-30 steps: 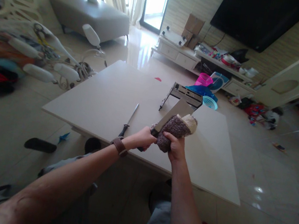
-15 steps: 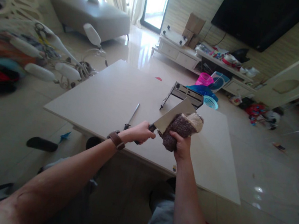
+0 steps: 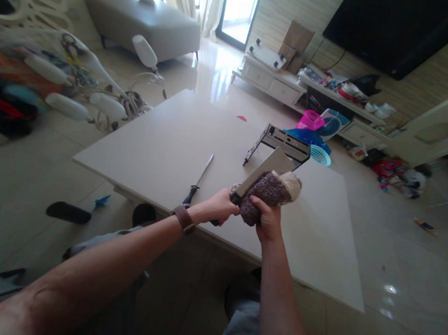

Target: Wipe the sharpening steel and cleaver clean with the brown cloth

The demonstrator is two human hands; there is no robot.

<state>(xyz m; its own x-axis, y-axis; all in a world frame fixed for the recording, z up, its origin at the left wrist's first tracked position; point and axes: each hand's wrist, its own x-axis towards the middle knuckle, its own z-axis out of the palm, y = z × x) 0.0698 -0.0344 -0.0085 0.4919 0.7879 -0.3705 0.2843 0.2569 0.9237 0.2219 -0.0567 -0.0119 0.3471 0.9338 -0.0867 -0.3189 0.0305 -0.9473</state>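
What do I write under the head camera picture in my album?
Left hand holds a cleaver, right hand a brown cloth against its blade, above a white table.

A black television hangs above a cluttered white cabinet.

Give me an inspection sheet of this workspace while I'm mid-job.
Surface: white table, its near edge below the hands.
Job's things: cleaver, raised over the table; brown-and-cream cloth, overlapping it in view, contact hard to confirm.
Clutter: slender pointed rod and dark metallic stand on the table; pink basket and light-blue basket beyond it.
Hands: left hand grips the cleaver; right hand clasps the cloth.
Cables: thin dark line below the television, probably a cable.
Surroundings: low white cabinet, padded bench.
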